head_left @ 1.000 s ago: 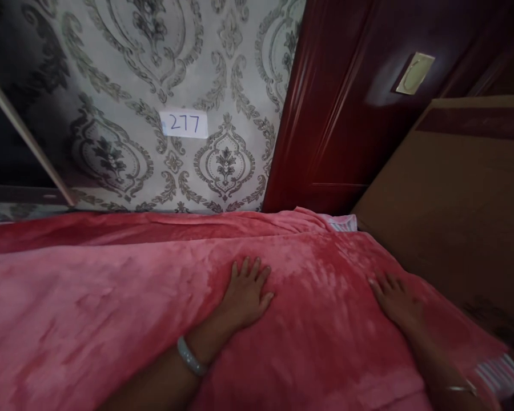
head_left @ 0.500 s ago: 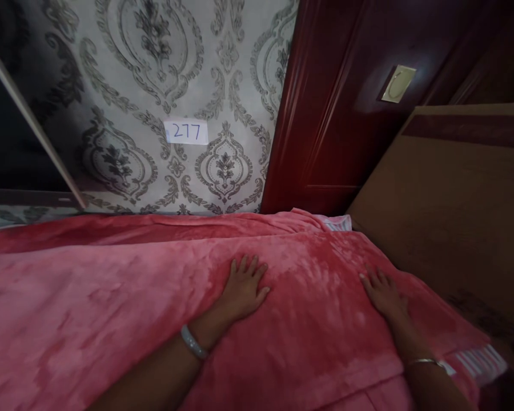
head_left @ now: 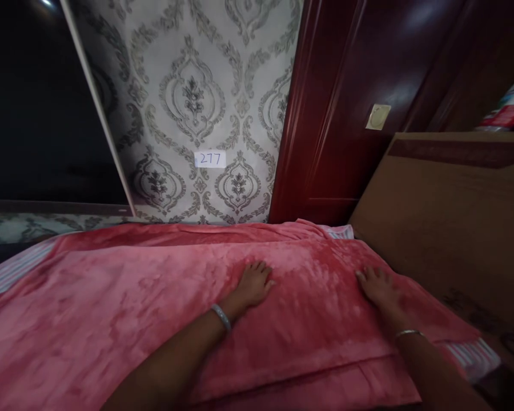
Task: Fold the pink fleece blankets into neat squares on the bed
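Note:
A plush pink-red blanket lies spread across the surface in front of me, with a folded layer along its far side. My left hand rests flat on the blanket near the middle, fingers spread and palm down. Farther right, my right hand also lies on the blanket with its fingers apart, near the cardboard box. Neither hand grips the cloth. Striped fabric shows from under the blanket at the near right, and more of it at the far left.
A large cardboard box stands along the right side, with a bottle above it. Behind the blanket are a patterned wall bearing a paper label, a dark red wooden panel and a black screen.
The view has shifted left and up, showing more of the screen and the bottle. My left hand appears slightly farther right and forward on the blanket; both hands stay flat.

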A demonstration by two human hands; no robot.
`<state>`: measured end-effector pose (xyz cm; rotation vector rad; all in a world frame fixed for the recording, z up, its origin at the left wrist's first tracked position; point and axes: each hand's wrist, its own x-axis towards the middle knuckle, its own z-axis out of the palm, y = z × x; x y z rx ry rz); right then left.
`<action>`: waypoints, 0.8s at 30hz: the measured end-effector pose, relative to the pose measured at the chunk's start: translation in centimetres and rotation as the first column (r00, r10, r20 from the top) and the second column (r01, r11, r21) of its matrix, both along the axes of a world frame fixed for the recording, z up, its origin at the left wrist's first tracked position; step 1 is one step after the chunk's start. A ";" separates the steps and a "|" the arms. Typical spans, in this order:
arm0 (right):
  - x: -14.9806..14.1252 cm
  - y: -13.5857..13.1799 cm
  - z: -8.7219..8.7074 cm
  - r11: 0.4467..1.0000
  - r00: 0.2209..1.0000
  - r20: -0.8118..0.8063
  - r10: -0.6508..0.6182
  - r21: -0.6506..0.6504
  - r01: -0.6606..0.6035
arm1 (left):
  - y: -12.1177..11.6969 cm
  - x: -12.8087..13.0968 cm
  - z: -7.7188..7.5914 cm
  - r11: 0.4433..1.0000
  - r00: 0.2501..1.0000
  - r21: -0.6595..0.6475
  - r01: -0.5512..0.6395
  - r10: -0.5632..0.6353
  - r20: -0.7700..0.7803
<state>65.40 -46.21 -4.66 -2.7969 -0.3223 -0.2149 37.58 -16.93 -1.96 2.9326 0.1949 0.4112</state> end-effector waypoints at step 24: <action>-18.5 11.3 -2.0 0.737 0.752 0.025 0.659 -0.222 -0.638 | 9.6 -21.2 -1.2 0.891 0.890 0.114 -0.439 0.449 -0.085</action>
